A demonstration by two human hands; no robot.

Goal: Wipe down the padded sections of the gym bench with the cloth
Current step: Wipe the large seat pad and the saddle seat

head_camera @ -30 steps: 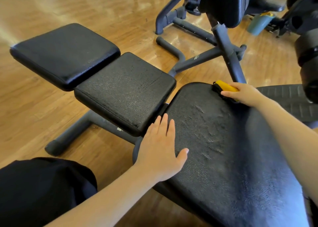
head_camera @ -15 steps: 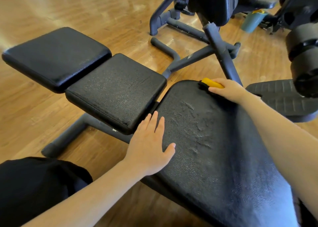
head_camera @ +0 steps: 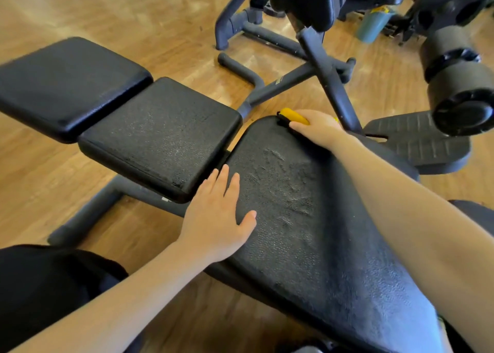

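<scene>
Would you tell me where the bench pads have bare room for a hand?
The far pad and middle pad lie bare. The large pad is free between the left hand and right forearm; its far corner holds the right hand and cloth.

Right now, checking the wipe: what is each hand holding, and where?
Right hand presses the yellow cloth from above, at the pad's far corner. Left hand lies flat, holding nothing.

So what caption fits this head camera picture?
Right hand wipes the big bench pad with a yellow cloth; left hand rests flat.
</scene>
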